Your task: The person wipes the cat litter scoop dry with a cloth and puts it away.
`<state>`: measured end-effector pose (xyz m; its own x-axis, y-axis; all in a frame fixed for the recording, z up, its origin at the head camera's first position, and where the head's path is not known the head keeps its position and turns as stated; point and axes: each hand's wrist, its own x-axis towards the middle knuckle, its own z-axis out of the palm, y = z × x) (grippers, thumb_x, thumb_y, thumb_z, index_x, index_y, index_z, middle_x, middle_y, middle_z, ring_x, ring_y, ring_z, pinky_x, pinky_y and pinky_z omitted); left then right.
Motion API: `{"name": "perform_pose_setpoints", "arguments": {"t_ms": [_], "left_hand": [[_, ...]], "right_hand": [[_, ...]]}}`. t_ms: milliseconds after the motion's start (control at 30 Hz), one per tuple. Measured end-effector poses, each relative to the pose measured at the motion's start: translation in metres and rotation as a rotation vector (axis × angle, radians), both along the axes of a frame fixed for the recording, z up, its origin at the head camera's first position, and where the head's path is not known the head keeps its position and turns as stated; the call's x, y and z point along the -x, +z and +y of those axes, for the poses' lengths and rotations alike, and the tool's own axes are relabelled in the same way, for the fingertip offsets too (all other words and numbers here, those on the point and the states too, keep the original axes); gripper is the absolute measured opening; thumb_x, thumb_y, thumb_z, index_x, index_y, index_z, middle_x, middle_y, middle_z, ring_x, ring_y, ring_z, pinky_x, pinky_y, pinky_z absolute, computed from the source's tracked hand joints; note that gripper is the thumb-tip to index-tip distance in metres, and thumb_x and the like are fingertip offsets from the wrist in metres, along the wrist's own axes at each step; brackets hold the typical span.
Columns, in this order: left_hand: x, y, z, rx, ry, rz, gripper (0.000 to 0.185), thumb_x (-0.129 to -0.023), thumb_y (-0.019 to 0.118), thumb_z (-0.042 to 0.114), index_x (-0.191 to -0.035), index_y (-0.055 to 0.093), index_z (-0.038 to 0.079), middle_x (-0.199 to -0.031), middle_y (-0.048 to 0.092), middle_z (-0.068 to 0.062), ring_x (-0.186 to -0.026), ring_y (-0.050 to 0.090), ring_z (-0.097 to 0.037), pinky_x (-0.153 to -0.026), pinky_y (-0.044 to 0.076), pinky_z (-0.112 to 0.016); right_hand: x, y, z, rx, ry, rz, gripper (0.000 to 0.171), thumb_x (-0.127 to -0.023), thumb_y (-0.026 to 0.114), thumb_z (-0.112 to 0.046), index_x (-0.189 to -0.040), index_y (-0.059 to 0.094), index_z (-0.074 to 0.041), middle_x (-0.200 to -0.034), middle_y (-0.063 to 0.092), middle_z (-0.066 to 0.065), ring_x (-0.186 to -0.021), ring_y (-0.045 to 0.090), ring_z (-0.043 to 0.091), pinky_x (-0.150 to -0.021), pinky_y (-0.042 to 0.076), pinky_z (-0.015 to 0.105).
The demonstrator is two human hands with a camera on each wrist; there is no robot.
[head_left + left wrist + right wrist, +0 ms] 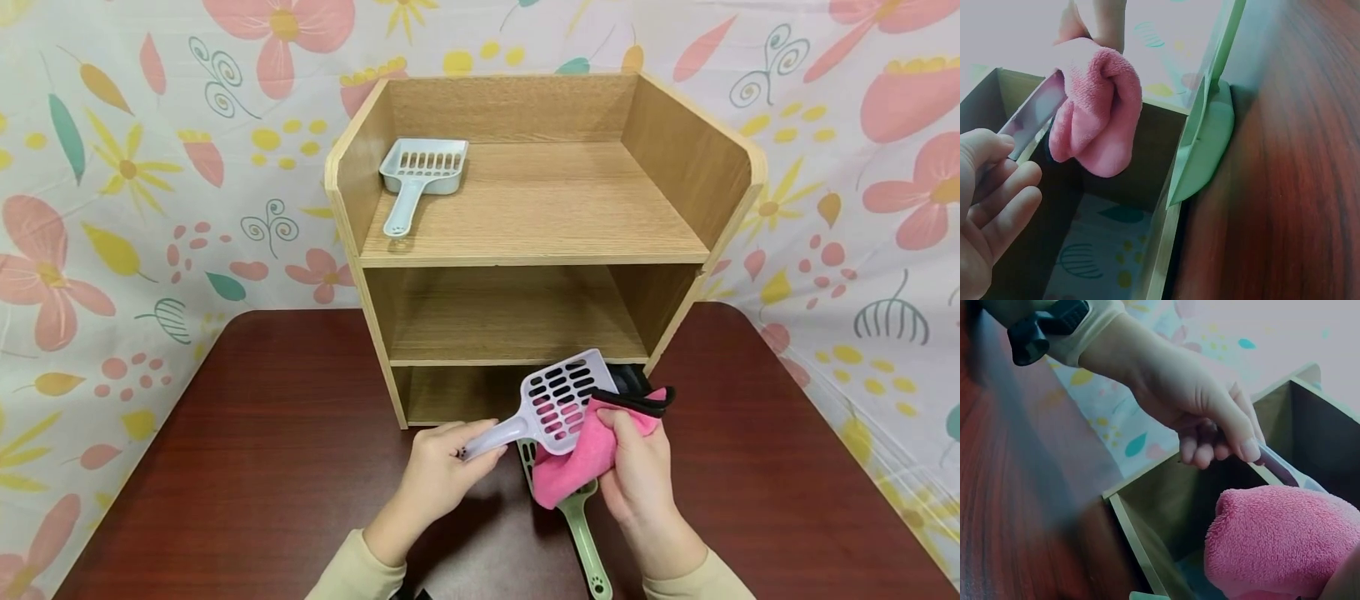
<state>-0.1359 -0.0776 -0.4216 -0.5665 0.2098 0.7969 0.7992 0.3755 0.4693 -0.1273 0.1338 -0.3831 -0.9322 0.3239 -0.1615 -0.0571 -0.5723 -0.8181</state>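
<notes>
Left hand (445,468) pinches the purple scoop (533,422), right hand (640,473) grips the pink cloth (576,465); from here, I'd wipe gently, scoop steady.

Home-like tabletop set-up; room can't be told. A dark red wood-grain table (247,433) is enclosed at its far edge and both sides by hung fabric (168,275) printed with flowers and leaves. A wooden shelf unit (562,200) is stood between the table's rounded far corners. Household goods are seen: pale blue scoop (406,206), lilac scoop (510,430), green scoop (581,533), pink cloth (588,454). Filming is suggested by a black device (1067,315) at a sleeve cuff (1097,328).
</notes>
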Motion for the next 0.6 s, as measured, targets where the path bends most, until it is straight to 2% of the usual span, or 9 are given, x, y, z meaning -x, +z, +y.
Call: {"name": "perform_pose_setpoints", "arguments": {"t_ms": [133, 233, 367, 600], "left_hand": [[-0.002, -0.001, 0.004, -0.024, 0.012, -0.036, 0.026, -0.069, 0.080, 0.003, -0.094, 0.073, 0.002, -0.076, 0.071, -0.007, -0.061, 0.058, -0.008, -0.056, 0.047, -0.012], [-0.004, -0.003, 0.007, -0.037, 0.018, -0.035, 0.027, -0.067, 0.080, 0.001, -0.094, 0.073, 0.001, -0.074, 0.070, -0.008, -0.058, 0.056, -0.009, -0.054, 0.045, -0.012], [-0.004, -0.006, 0.010, -0.042, 0.018, -0.017, 0.028, -0.067, 0.080, 0.000, -0.095, 0.073, 0.001, -0.073, 0.070, -0.007, -0.056, 0.055, -0.009, -0.053, 0.045, -0.011], [-0.004, -0.010, 0.014, -0.008, 0.019, 0.053, 0.026, -0.071, 0.078, 0.004, -0.096, 0.072, 0.000, -0.074, 0.069, -0.009, -0.059, 0.058, -0.010, -0.056, 0.047, -0.011]], "right_hand": [[-0.002, 0.000, -0.003, 0.053, 0.025, 0.015, 0.038, -0.092, 0.048, 0.004, -0.126, 0.042, -0.010, -0.118, 0.055, 0.001, -0.113, 0.052, 0.013, -0.092, 0.048, 0.020], [-0.004, -0.003, -0.007, 0.071, 0.058, 0.023, 0.036, -0.093, 0.047, 0.003, -0.127, 0.042, -0.009, -0.119, 0.053, 0.002, -0.114, 0.050, 0.014, -0.093, 0.047, 0.020], [-0.007, -0.009, -0.016, 0.072, 0.106, 0.014, 0.031, -0.093, 0.045, 0.004, -0.121, 0.042, -0.008, -0.110, 0.056, -0.001, -0.105, 0.054, 0.011, -0.091, 0.048, 0.020], [-0.014, -0.020, -0.029, -0.007, 0.255, -0.107, 0.015, -0.091, 0.051, -0.002, -0.104, 0.052, -0.008, -0.093, 0.061, -0.005, -0.089, 0.060, 0.006, -0.085, 0.050, 0.022]]}}
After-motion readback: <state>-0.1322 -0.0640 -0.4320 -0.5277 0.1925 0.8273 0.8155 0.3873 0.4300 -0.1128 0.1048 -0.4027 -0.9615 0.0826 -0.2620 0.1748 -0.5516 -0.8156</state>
